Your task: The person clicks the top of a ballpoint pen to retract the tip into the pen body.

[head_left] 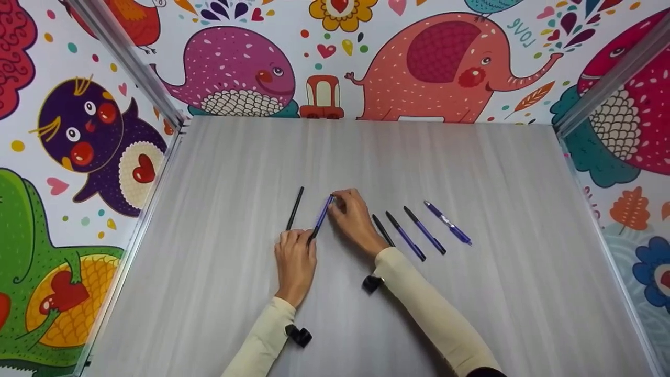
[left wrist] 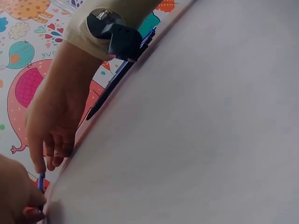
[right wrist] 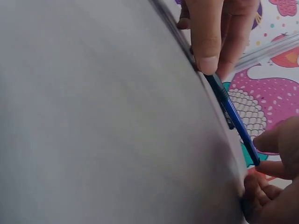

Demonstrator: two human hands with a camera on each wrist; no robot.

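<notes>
Slim blue-and-black pen (head_left: pixel 323 215) is slanting near frame centre, left hand (head_left: pixel 297 263) and right hand (head_left: pixel 357 219) pinching opposite ends.

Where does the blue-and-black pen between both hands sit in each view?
Head: pen near centre, slightly left, slanting.
Left wrist: pen at lower left, only a short part showing.
Right wrist: pen right of centre, slanting down rightward.
Shared landmark: right hand, at one end of the pen.
</notes>
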